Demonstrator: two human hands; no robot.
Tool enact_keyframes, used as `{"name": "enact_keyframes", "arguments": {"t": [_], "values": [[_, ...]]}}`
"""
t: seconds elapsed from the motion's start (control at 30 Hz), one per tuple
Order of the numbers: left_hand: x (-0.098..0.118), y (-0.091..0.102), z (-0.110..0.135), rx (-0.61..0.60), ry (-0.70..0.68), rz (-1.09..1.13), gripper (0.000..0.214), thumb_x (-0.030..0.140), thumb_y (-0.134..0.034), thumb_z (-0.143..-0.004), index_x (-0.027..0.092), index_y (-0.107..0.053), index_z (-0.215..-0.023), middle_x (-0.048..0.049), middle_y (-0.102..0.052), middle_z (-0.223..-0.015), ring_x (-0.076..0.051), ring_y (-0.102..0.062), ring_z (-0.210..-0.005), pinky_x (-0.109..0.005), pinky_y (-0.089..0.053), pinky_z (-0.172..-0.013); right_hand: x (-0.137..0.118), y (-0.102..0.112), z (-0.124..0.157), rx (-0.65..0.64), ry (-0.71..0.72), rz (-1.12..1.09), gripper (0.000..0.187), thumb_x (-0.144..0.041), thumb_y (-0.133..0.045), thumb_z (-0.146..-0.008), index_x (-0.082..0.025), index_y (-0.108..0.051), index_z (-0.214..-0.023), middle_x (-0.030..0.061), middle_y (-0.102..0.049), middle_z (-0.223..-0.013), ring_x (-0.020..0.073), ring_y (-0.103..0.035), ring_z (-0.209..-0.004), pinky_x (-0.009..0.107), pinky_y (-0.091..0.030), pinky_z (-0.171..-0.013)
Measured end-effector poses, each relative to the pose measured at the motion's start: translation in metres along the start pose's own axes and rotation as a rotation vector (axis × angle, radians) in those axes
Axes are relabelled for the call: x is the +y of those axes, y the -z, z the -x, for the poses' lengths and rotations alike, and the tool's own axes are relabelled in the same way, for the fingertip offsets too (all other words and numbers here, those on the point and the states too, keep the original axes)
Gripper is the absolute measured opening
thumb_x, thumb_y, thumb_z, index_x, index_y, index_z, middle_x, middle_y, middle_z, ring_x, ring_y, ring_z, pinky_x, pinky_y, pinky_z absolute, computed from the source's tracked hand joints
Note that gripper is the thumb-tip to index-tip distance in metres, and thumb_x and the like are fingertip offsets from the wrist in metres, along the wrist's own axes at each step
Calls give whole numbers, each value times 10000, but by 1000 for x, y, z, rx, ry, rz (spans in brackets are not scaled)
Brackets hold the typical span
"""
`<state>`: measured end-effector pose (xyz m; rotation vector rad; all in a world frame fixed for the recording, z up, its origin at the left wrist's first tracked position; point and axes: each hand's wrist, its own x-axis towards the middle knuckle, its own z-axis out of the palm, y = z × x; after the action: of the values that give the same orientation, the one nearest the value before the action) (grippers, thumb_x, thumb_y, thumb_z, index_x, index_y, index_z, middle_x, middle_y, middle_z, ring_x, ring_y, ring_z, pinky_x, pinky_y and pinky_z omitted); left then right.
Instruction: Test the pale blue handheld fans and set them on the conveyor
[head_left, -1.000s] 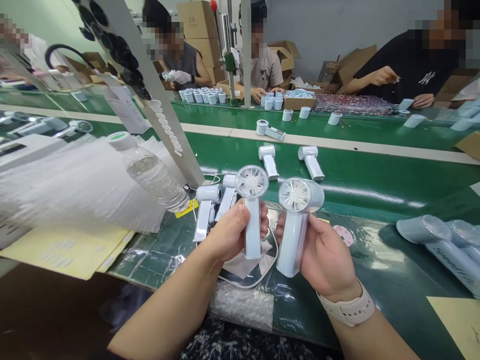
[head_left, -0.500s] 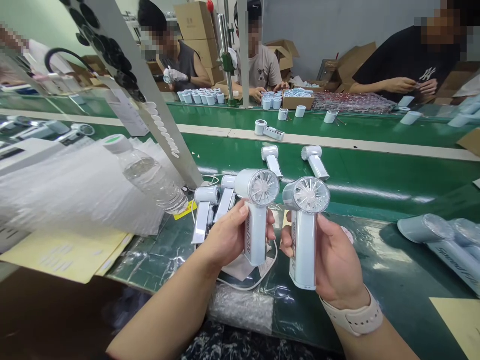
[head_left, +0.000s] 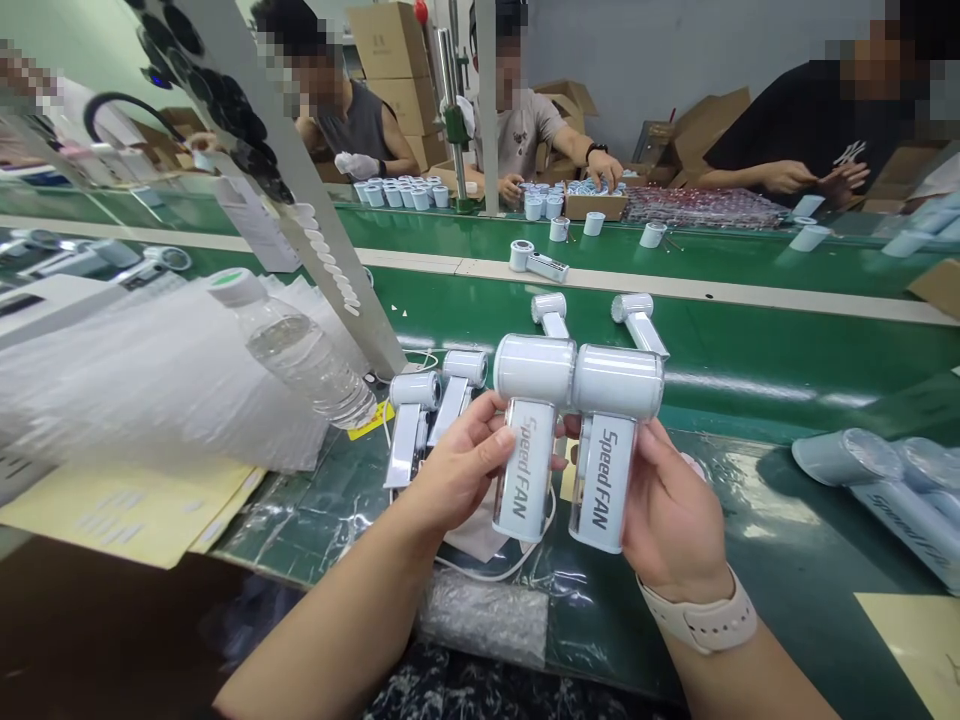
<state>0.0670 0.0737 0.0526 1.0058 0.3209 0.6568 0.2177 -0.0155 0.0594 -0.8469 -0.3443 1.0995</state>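
In my left hand (head_left: 469,465) is a pale blue handheld fan (head_left: 534,370), held upright by its handle with the fingers wrapped round it. My right hand (head_left: 671,500) grips a second fan of the same kind, the right-hand fan (head_left: 619,380). Both handles show the lettering "Speed FAN" toward me, and the two fan heads lie side by side, touching or nearly so. Two more fans, one of them a white-blue fan (head_left: 412,430), rest on the bench left of my left hand. A white cable (head_left: 517,572) curls beneath the held fans.
A water bottle (head_left: 300,350) leans on white packing sheets (head_left: 150,380) beside a slanted post (head_left: 300,200). Fans lie on the green conveyor (head_left: 465,310), and others at right, one a blue fan (head_left: 855,455). Bubble wrap (head_left: 484,615) lies at the front edge. Several people work opposite.
Both fans have been turned in my hands, from grilles facing me to their sides and lettering facing me. Fans on the conveyor have shifted slightly right. A person opposite has reached into a box.
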Motion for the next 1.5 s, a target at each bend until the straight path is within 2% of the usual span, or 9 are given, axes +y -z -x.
{"name": "enact_keyframes", "arguments": {"t": [0.2,0.43,0.7,0.8,0.93,1.07,1.17,1.3,1.5], "values": [[-5,3,-2,41,13,-62,475,484,-776,-760,216,-509,-1047,-81,-744,-1056,-206,-740,-816,-297,-576,-669,2,-6,-1,85,-62,-29,270,-272,-529,-913,-252,-668,-1143,47,-775,-890,236,-734,-784,432,-600,-758],[-12,3,-4,97,6,-63,506,535,-796,-707,212,-503,-963,15,-677,-754,-118,-642,-592,-203,-466,-517,5,-7,-5,115,-112,-52,298,-220,-537,-855,-215,-659,-1127,53,-776,-820,238,-724,-709,357,-581,-573],[-8,3,-6,136,34,-112,421,488,-773,-752,209,-494,-898,21,-660,-739,-116,-628,-616,-213,-465,-546,8,-4,-4,40,-105,-33,228,-325,-558,-832,-238,-686,-999,36,-774,-853,273,-724,-805,393,-589,-632],[-5,3,-8,157,-23,-212,365,435,-775,-753,200,-532,-892,-19,-692,-828,-162,-666,-764,-268,-513,-679,13,1,-5,5,-30,21,231,-334,-578,-829,-257,-669,-1026,22,-765,-911,268,-712,-888,412,-588,-732],[-4,5,-7,189,-136,-397,335,349,-785,-717,193,-616,-960,-42,-708,-900,-204,-657,-857,-298,-503,-754,16,11,-7,-27,137,293,278,-291,-712,-776,-249,-636,-1039,36,-737,-1064,273,-663,-1046,442,-523,-925],[-3,7,-4,178,-155,-581,372,259,-825,-618,182,-699,-959,-70,-735,-947,-272,-667,-898,-371,-513,-798,8,15,-4,-201,272,559,466,-242,-819,-716,-259,-594,-1124,75,-710,-1170,290,-644,-1104,453,-504,-939],[-2,9,-6,72,-196,-642,449,299,-838,-613,184,-733,-1034,-115,-743,-1087,-330,-665,-1039,-456,-496,-937,2,15,-3,-325,328,582,506,-266,-830,-727,-294,-575,-1163,91,-638,-1336,306,-600,-1208,477,-474,-975],[-2,11,-10,2,-410,-779,451,313,-850,-630,229,-756,-1063,-99,-744,-1151,-319,-636,-1153,-481,-410,-1083,-1,17,-7,-411,435,601,488,-323,-818,-750,-283,-586,-1178,112,-603,-1381,318,-552,-1280,517,-408,-1059],[0,4,-8,62,-531,-860,214,291,-741,-781,287,-778,-992,-48,-771,-1085,-286,-644,-1167,-514,-386,-1111,-3,21,-9,-464,562,647,415,-312,-761,-803,-288,-605,-1187,110,-633,-1341,311,-545,-1292,536,-406,-1072]]}}
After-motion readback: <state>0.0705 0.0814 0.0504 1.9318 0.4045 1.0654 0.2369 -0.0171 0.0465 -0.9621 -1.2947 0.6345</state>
